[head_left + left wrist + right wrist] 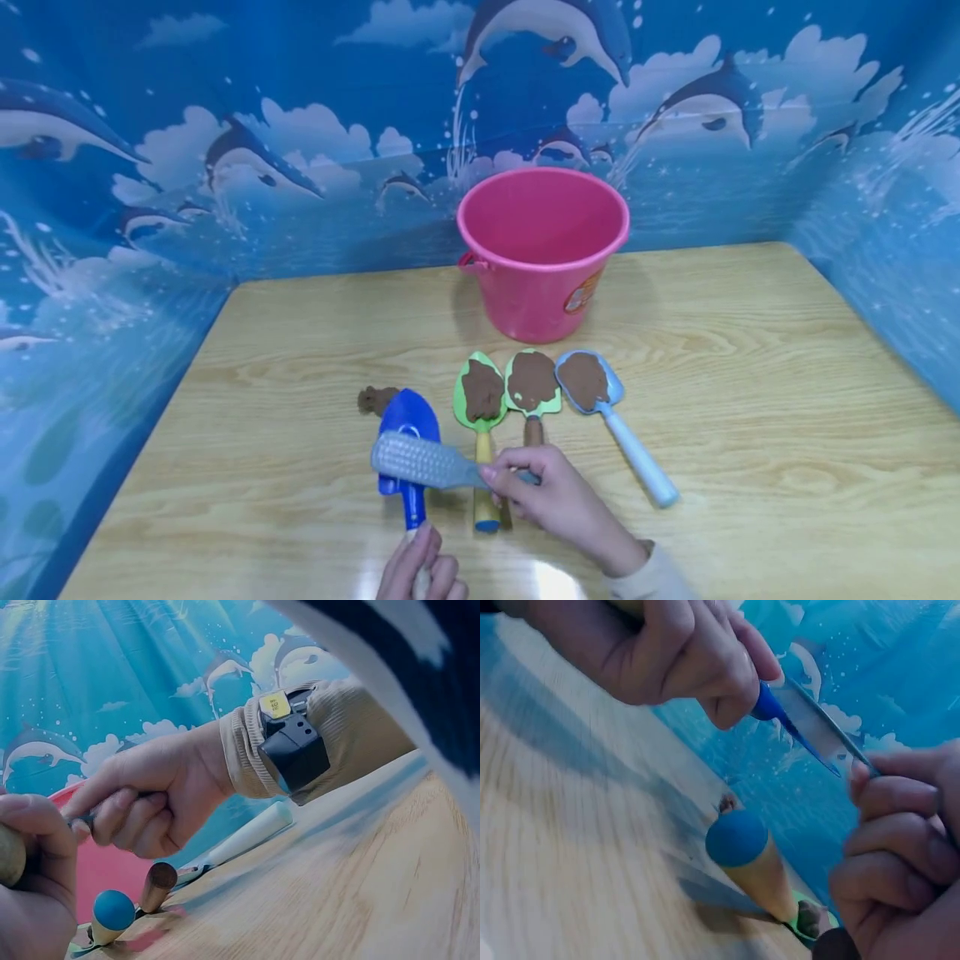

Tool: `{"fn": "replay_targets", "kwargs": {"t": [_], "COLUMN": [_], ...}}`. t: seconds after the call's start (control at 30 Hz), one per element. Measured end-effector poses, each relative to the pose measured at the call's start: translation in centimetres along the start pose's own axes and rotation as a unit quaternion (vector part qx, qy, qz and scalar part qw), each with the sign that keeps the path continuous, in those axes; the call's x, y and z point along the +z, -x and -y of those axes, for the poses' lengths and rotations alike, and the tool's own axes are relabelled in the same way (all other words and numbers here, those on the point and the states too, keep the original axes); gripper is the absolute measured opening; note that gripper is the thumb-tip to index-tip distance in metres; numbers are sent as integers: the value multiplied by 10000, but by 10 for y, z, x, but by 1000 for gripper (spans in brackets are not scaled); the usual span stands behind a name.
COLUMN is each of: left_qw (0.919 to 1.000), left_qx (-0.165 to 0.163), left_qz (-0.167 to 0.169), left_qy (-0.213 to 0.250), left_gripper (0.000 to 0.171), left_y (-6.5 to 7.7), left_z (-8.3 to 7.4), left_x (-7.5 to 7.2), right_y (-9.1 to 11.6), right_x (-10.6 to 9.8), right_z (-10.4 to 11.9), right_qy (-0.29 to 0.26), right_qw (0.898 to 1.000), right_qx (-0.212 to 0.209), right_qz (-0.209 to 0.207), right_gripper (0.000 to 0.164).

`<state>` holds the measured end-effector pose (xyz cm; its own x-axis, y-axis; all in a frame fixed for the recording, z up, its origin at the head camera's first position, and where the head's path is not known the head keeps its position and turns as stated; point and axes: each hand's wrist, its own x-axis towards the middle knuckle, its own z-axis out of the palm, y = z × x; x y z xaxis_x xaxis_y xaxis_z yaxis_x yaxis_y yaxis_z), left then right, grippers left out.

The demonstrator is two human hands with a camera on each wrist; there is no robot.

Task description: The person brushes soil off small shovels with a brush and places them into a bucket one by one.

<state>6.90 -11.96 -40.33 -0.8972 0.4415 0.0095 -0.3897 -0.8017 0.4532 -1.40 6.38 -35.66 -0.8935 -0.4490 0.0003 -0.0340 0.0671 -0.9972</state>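
Observation:
My left hand (423,571) grips a dark blue toy shovel (408,411) by its pale handle, with the blade pointing away from me. In my right hand (558,504) is a grey, flat, paddle-like tool with a bumpy textured face (423,461), pinched at its narrow end by thumb and fingers. It lies crosswise over the shovel's blade in the head view and hides part of it. From the right wrist view, the tool shows edge-on, close above the shovel. A small brown clump (375,400) lies on the table beside the blade's left edge.
Three toy shovels bear flattened brown material: a green one with a yellow handle (483,446), a green one with a brown handle (533,429), and a light blue one (637,458). Behind them stands a pink bucket (525,300) on the wood-grain table (750,375). A dolphin-print backdrop (337,208) surrounds it.

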Motion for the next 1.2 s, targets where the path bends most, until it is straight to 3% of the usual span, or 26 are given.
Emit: {"fn": "replay_targets", "kwargs": {"t": [0.07, 0.2, 0.27, 0.33, 0.4, 0.47, 0.53, 0.6, 0.7, 0.77, 0.83, 0.93, 1.0, 1.07, 1.2], "left_qw": [10000, 9997, 9995, 9994, 9992, 9989, 9986, 9979, 9975, 9980, 9984, 9987, 9985, 9982, 9980], "left_qx": [-67, -145, -225, -293, -343, -441, -521, -626, -668, -587, -522, -486, -531, -578, -603], "left_qz": [-30, -94, -43, 15, 56, 45, -7, -64, -36, 8, 51, 35, -3, -82, 15], "left_qy": [51, 176, 214, 204, 188, 167, 132, 175, 212, 252, 228, 169, 117, 100, 187], "left_gripper": [37, 28, 29, 33, 38, 38, 34, 33, 33, 36, 36, 35, 34, 29, 25], "left_y": [0, 0, -1, -3, -5, -6, -6, -7, -7, -9, -11, -13, -15, -15, -18], "left_z": [0, -1, -1, -1, -1, 0, 3, 5, 8, 8, 7, 5, 5, 5, 7], "left_x": [1, 3, 1, -1, -3, -5, -6, -7, -7, -6, -4, 0, 2, 2, 0], "right_y": [0, -2, -2, -1, 1, 3, 3, 2, 0, 1, 2, 6, 7, 7, 8], "right_x": [0, 2, 0, -3, -7, -10, -11, -11, -9, -9, -11, -15, -15, -15, -15], "right_z": [0, -1, -2, -3, -4, -5, -7, -9, -9, -6, -3, -1, -1, -2, -2], "right_qy": [435, 1128, 1070, 657, 361, 245, 371, 638, 806, 714, 554, 498, 711, 1043, 1224], "right_qw": [9990, 9826, 9770, 9858, 9961, 9993, 9982, 9979, 9888, 9837, 9881, 9965, 9950, 9927, 9828], "right_qx": [-66, -301, -362, -339, -321, -255, -201, -123, -41, -165, -381, -629, -684, -605, -417], "right_qz": [-117, -1447, -1808, -1507, -740, 101, 427, 19, -1258, -1642, -1383, -246, 176, -22, -1314], "right_gripper": [30, 29, 28, 29, 29, 29, 29, 30, 30, 30, 28, 28, 27, 29, 31]}}
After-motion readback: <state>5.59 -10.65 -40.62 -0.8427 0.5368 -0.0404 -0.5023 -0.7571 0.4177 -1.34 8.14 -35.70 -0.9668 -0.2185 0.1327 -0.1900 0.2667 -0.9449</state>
